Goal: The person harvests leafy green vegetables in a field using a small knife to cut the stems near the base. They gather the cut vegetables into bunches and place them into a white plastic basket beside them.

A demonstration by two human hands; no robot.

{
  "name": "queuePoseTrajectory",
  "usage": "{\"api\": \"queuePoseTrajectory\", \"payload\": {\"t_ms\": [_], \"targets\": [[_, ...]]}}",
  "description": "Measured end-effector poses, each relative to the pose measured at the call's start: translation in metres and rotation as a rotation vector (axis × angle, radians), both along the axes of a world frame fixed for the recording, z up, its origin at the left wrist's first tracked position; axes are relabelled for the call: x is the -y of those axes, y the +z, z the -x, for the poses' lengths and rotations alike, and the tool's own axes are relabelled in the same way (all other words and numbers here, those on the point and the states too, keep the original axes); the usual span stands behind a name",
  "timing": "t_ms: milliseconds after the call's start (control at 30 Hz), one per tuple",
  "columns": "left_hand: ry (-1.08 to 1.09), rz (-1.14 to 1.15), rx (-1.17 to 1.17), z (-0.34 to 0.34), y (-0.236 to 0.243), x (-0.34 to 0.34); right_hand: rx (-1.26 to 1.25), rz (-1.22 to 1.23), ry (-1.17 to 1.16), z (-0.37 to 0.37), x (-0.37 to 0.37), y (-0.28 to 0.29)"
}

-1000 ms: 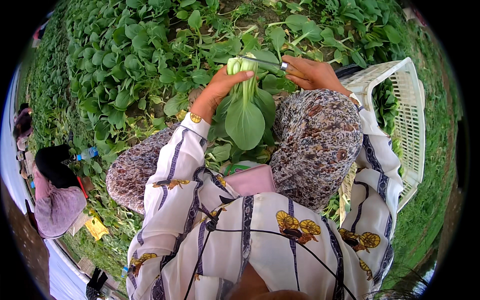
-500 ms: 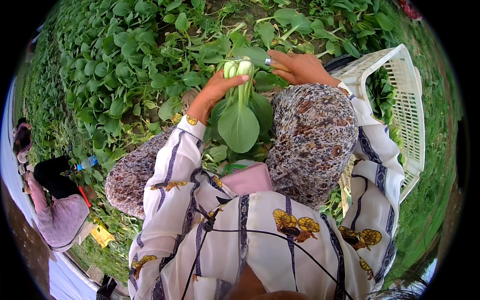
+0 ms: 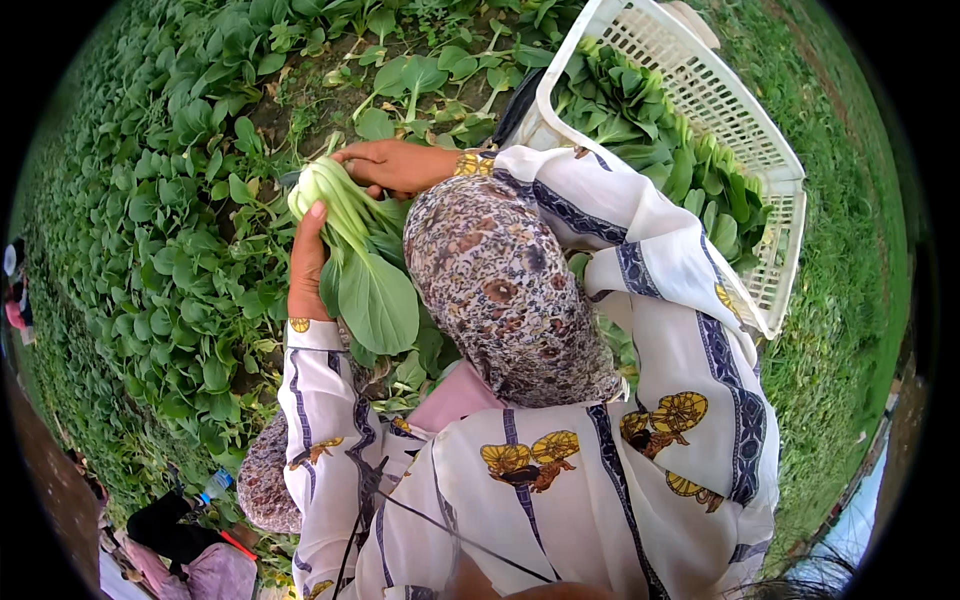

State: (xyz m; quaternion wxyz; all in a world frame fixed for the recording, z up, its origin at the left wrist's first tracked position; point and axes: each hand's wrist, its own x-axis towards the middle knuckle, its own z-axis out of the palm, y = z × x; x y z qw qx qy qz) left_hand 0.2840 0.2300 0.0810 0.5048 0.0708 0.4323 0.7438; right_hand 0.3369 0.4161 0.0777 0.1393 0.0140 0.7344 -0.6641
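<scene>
Two hands are in view: one left hand [image 3: 305, 262] and one right hand [image 3: 397, 164]. One bunch of bok choy [image 3: 355, 255] is held. One white plastic crate [image 3: 770, 150] is present. One other person [image 3: 185, 550] appears at lower left.

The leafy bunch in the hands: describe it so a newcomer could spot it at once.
Start at the white plastic basket at upper right, then go left past the patterned knee. There the left hand and right hand hold a leafy green bunch. Unlike the rooted plants around, it is lifted, pale stalks up.
</scene>
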Motion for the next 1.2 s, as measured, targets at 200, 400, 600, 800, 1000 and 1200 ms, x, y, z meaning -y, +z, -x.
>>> {"api": "queuePoseTrajectory", "payload": {"t_ms": [200,400,600,800,1000,1200], "targets": [[0.119,0.182,-0.458,0.042,0.021,-0.024,-0.211,-0.197,-0.296,0.016,-0.024,0.028],[0.267,0.105,-0.381,0.046,0.064,-0.081,-0.752,-0.321,-0.28,-0.002,-0.016,0.06],[0.02,-0.033,-0.506,-0.002,0.124,-0.163,-0.73,-0.156,-0.627,-0.064,-0.09,0.097],[0.089,0.062,-0.592,-0.005,0.111,-0.176,-0.456,-0.301,-1.024,-0.247,-0.21,0.088],[0.103,0.218,-0.452,-0.003,0.056,-0.138,0.284,-1.073,-1.459,-0.325,-0.309,-0.053],[0.067,0.309,-0.338,-0.008,0.016,-0.113,0.795,-1.388,-1.243,-0.305,-0.319,-0.15]]}}
